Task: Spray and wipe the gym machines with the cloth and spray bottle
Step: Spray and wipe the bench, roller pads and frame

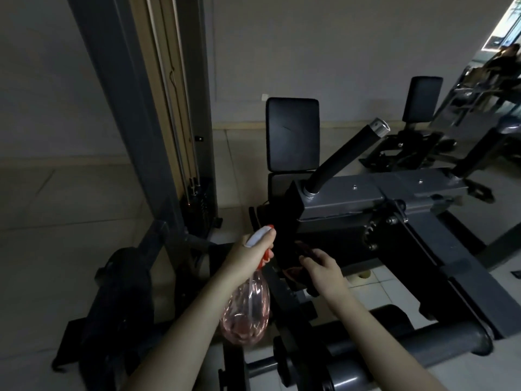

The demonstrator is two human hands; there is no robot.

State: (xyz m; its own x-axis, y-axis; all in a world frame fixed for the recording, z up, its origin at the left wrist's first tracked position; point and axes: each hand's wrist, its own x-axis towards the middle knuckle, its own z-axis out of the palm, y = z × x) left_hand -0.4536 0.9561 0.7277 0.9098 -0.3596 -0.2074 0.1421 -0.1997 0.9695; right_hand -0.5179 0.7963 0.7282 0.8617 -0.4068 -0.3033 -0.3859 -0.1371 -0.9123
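A grey steel upright (pixel 132 108) with thin cables rises at the left, above a black weight stack (pixel 197 204). Lower down, the left hand (pixel 248 255) is wrapped round the neck of a clear, pink-tinted plastic spray bottle (pixel 245 311) — white head, red trigger, nozzle aimed at the machine (pixel 346 210). Just to its right, the right hand (pixel 324 272) presses a dark reddish cloth (pixel 298 266) against the machine's black frame, fingers curled over it. Behind stand a smooth black back pad (pixel 293 134) and a tilted foam-covered handle (pixel 346 153) with a metal cap. A padded roller (pixel 394 334) lies in front.
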